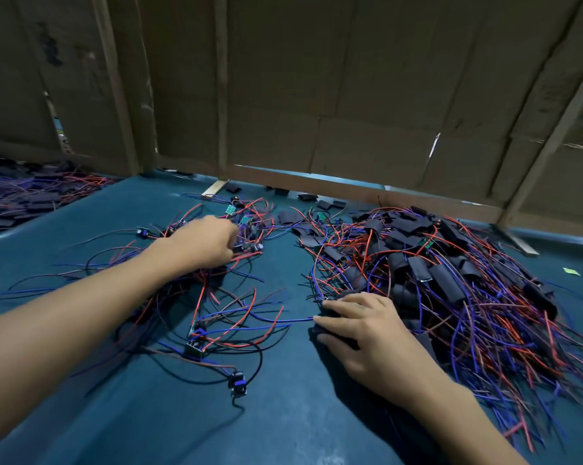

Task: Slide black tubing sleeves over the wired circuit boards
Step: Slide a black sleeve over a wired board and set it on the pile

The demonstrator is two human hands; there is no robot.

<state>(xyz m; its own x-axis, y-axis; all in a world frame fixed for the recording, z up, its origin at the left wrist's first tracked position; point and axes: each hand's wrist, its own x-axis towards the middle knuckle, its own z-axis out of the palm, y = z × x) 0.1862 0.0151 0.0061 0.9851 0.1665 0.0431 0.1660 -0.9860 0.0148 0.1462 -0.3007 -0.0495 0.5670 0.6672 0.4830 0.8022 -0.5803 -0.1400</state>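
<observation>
Black tubing sleeves (447, 283), heaped with red and blue wires, are piled along the right edge of the teal table (276, 424). One is pinched by the right hand (360, 327). Bare wired circuit boards (239, 226) mid-table are grasped by the blurred left hand (206, 243), fingers curled.

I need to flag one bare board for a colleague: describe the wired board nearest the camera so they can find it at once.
On the teal table, look between the two forearms, below the left-hand wire tangle. The wired board lies there alone at the end of a black wire loop. Unlike the right-hand pile, it has no black sleeve.
</observation>
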